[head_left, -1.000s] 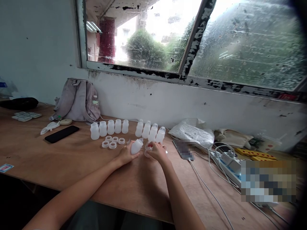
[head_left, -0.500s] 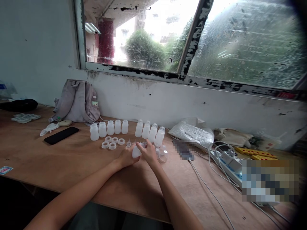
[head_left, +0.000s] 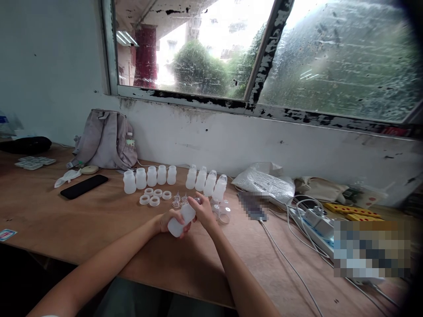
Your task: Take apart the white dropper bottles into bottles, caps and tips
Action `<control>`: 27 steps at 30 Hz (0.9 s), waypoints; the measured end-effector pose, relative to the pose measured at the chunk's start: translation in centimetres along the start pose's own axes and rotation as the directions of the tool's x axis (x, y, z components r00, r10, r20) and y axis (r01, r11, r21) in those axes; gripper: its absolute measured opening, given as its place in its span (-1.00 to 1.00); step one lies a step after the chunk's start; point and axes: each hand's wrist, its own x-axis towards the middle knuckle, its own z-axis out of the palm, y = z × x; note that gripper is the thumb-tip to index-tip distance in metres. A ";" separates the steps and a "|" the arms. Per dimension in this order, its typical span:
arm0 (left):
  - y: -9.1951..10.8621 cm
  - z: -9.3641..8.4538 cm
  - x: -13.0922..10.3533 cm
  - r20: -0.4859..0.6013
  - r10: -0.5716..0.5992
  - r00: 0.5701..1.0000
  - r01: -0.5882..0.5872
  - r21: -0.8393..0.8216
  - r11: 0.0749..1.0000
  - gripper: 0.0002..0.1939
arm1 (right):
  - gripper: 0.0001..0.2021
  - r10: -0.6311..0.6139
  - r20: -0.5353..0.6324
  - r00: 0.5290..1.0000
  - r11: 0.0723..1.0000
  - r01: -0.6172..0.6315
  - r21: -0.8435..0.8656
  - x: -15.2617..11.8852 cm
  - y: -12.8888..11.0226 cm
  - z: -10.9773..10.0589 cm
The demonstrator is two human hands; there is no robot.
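A translucent white baby bottle (head_left: 177, 226) lies tilted between my hands, its base toward me and its top end up to the right. My left hand (head_left: 169, 219) is wrapped round its body. At the upper end, the fingers of my right hand (head_left: 203, 210) close on the bottle's top, which they partly hide. Just beyond the hands are several clear nipples (head_left: 176, 201), and left of these several white collar rings (head_left: 154, 201). Small clear caps (head_left: 224, 215) lie right of my right hand.
Open bottle bodies (head_left: 152, 176) stand in a row at the back, with capped bottles (head_left: 210, 183) to their right. A black phone (head_left: 84, 186) and a grey backpack (head_left: 105, 138) are left. A silver package (head_left: 264, 182), cables and a power strip (head_left: 307, 229) lie right.
The bottle has tilted and come toward me, so more of its body shows. My left hand has shifted slightly left and down, uncovering the nipples; my right hand stays near the bottle's top.
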 end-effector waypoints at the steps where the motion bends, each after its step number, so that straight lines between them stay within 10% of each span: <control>1: -0.1 0.1 -0.1 0.055 -0.002 0.999 0.009 -0.116 0.993 -0.64 | -0.69 0.021 0.054 0.998 0.995 -0.026 0.094 -0.1 -0.3 0.0; 6: -0.2 -0.4 0.1 0.084 0.072 0.994 -0.036 -0.374 0.927 -0.63 | -0.70 0.003 0.106 0.994 0.955 -0.035 0.295 0.3 -0.4 -0.3; 15: 0.4 -1.4 -0.2 0.019 0.093 0.995 -0.081 -0.345 0.935 -0.61 | -0.68 -0.127 -0.248 0.960 0.989 0.105 -0.100 1.3 2.6 -1.1; 27: 0.3 -0.8 -0.1 -0.015 -0.057 0.998 0.053 -0.192 0.980 -0.60 | -0.65 0.058 -0.145 0.988 0.932 -0.001 0.362 1.3 1.9 -0.9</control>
